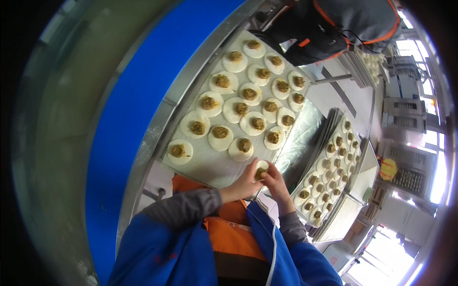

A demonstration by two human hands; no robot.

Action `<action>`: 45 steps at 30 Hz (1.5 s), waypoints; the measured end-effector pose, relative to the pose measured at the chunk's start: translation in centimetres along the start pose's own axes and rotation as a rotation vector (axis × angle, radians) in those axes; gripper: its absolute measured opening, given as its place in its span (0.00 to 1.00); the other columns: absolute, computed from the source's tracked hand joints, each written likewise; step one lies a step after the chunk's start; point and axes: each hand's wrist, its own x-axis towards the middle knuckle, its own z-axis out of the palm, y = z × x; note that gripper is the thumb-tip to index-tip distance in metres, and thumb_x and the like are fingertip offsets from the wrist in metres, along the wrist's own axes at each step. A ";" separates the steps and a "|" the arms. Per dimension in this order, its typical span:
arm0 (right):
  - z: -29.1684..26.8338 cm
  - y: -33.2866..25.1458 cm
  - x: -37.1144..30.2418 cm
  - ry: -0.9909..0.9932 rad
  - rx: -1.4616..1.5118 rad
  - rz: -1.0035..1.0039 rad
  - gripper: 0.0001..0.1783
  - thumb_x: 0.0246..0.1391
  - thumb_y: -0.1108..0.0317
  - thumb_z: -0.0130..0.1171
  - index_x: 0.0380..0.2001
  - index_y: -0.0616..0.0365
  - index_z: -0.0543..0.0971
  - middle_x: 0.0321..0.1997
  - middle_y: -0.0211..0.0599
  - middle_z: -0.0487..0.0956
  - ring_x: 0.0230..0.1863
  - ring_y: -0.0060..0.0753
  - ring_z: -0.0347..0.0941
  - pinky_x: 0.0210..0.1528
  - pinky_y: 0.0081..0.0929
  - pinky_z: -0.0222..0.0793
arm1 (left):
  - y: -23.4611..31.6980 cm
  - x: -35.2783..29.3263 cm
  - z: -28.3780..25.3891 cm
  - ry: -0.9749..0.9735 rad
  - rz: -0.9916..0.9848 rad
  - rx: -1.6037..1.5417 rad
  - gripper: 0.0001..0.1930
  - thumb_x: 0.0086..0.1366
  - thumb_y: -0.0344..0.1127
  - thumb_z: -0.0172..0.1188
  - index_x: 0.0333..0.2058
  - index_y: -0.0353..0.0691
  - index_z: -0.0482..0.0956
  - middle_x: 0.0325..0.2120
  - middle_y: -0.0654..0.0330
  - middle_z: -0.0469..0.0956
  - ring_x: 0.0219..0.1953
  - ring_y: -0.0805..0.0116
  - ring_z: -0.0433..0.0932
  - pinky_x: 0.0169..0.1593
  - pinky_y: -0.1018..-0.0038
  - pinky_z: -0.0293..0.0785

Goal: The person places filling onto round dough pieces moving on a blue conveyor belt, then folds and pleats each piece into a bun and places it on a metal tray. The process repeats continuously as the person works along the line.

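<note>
Between my two hands, just off the near right corner of the tray, is a small round dough wrapper (261, 166) with brown-green filling in it. My left hand (245, 180) grips its left edge, and my right hand (275, 181) pinches it from the right with thumb and fingers. Ahead of them lies a pale tray (191, 164) covered with several flat dough wrappers, each topped with a lump of filling. Nearest to my hands is the filled wrapper (241, 149) at the tray's near edge.
A blue conveyor belt (138, 90) with a metal edge runs along the left. To the right, a second tray of filled wrappers (328, 174) rests on stacked trays, beside clear plastic sheeting (303, 128). A person in dark clothing with orange trim (334, 28) stands at the far end.
</note>
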 end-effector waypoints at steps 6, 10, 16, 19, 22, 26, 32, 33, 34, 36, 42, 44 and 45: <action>-1.9 2.6 4.4 0.327 -0.755 -0.177 0.27 0.57 0.65 0.66 0.59 0.60 0.74 0.49 0.46 0.81 0.45 0.29 0.79 0.45 0.29 0.76 | 1.7 -1.5 0.4 -0.036 0.070 0.178 0.45 0.63 0.33 0.61 0.71 0.28 0.44 0.70 0.31 0.44 0.73 0.34 0.45 0.73 0.57 0.51; -0.6 2.3 5.0 0.353 -1.158 -0.549 0.33 0.52 0.66 0.68 0.62 0.53 0.71 0.54 0.52 0.74 0.56 0.59 0.71 0.58 0.44 0.71 | 7.5 -4.3 -6.9 -0.183 0.280 0.263 0.42 0.64 0.34 0.64 0.72 0.37 0.50 0.71 0.44 0.50 0.71 0.50 0.58 0.69 0.60 0.60; 0.9 -4.0 3.2 0.553 -1.337 -0.662 0.31 0.49 0.67 0.70 0.57 0.60 0.73 0.52 0.48 0.75 0.53 0.51 0.72 0.55 0.42 0.70 | 19.0 -1.5 -22.2 0.005 0.413 0.236 0.46 0.63 0.35 0.67 0.72 0.40 0.47 0.59 0.47 0.71 0.50 0.59 0.78 0.51 0.67 0.77; 1.5 -8.1 4.3 0.579 -1.113 -0.680 0.28 0.48 0.78 0.66 0.54 0.59 0.75 0.50 0.48 0.75 0.49 0.47 0.76 0.52 0.39 0.74 | 21.8 2.3 -28.1 0.424 0.656 0.393 0.30 0.65 0.34 0.65 0.63 0.39 0.65 0.49 0.52 0.77 0.48 0.64 0.78 0.49 0.69 0.78; 3.2 -11.6 6.0 0.506 -1.130 -0.809 0.23 0.49 0.80 0.62 0.51 0.59 0.76 0.50 0.48 0.76 0.51 0.49 0.75 0.54 0.39 0.72 | 21.3 5.9 -31.4 0.445 0.509 0.276 0.16 0.70 0.35 0.60 0.53 0.37 0.75 0.47 0.56 0.79 0.44 0.69 0.79 0.46 0.73 0.78; 6.3 -13.2 7.0 0.449 -0.993 -0.761 0.19 0.52 0.81 0.59 0.50 0.60 0.77 0.50 0.47 0.76 0.53 0.51 0.74 0.54 0.39 0.72 | 18.7 12.5 -36.0 0.360 0.273 0.226 0.12 0.72 0.37 0.58 0.49 0.38 0.78 0.42 0.59 0.82 0.41 0.71 0.81 0.45 0.74 0.78; 7.7 -12.1 5.8 0.481 -1.022 -0.768 0.20 0.50 0.82 0.58 0.48 0.61 0.78 0.48 0.49 0.76 0.49 0.53 0.75 0.51 0.40 0.73 | 17.8 25.5 -43.4 0.596 0.247 0.447 0.18 0.66 0.39 0.64 0.51 0.39 0.76 0.43 0.52 0.80 0.43 0.59 0.81 0.47 0.64 0.78; 7.5 -12.0 5.5 0.498 -1.014 -0.749 0.20 0.49 0.82 0.58 0.49 0.61 0.78 0.48 0.49 0.76 0.49 0.53 0.75 0.51 0.40 0.73 | 18.1 27.4 -43.9 0.671 0.267 0.529 0.19 0.65 0.39 0.64 0.52 0.40 0.76 0.44 0.51 0.79 0.45 0.56 0.80 0.48 0.62 0.77; 7.3 -11.9 5.2 0.515 -1.004 -0.730 0.21 0.49 0.82 0.59 0.49 0.61 0.78 0.48 0.49 0.76 0.49 0.53 0.75 0.52 0.40 0.73 | 18.4 29.1 -44.2 0.746 0.288 0.609 0.20 0.64 0.39 0.65 0.53 0.41 0.75 0.44 0.50 0.79 0.46 0.53 0.79 0.48 0.60 0.76; 7.0 -12.0 4.7 0.536 -1.014 -0.712 0.22 0.49 0.83 0.59 0.49 0.60 0.78 0.48 0.48 0.77 0.48 0.50 0.76 0.50 0.39 0.74 | 18.5 31.4 -44.3 0.834 0.299 0.780 0.23 0.63 0.40 0.67 0.55 0.43 0.74 0.45 0.50 0.77 0.48 0.50 0.76 0.49 0.58 0.74; 6.2 -12.5 4.3 0.579 -1.044 -0.749 0.13 0.58 0.76 0.60 0.47 0.60 0.78 0.49 0.45 0.78 0.47 0.48 0.76 0.42 0.36 0.75 | 16.6 31.4 -45.9 0.708 0.338 1.231 0.15 0.60 0.39 0.68 0.44 0.44 0.79 0.40 0.56 0.75 0.47 0.53 0.74 0.46 0.58 0.73; 6.0 -12.6 5.1 0.569 -1.017 -0.707 0.18 0.52 0.82 0.58 0.48 0.59 0.77 0.50 0.43 0.77 0.45 0.39 0.78 0.39 0.30 0.74 | 15.7 29.6 -46.6 0.650 0.367 1.105 0.16 0.59 0.34 0.68 0.47 0.42 0.80 0.42 0.55 0.77 0.49 0.51 0.74 0.50 0.58 0.73; 6.1 -12.8 5.5 0.555 -0.992 -0.669 0.21 0.49 0.86 0.57 0.48 0.59 0.77 0.50 0.42 0.77 0.44 0.35 0.79 0.38 0.26 0.74 | 15.3 28.4 -46.9 0.637 0.394 1.015 0.17 0.59 0.33 0.68 0.47 0.42 0.80 0.43 0.55 0.77 0.49 0.51 0.74 0.50 0.59 0.73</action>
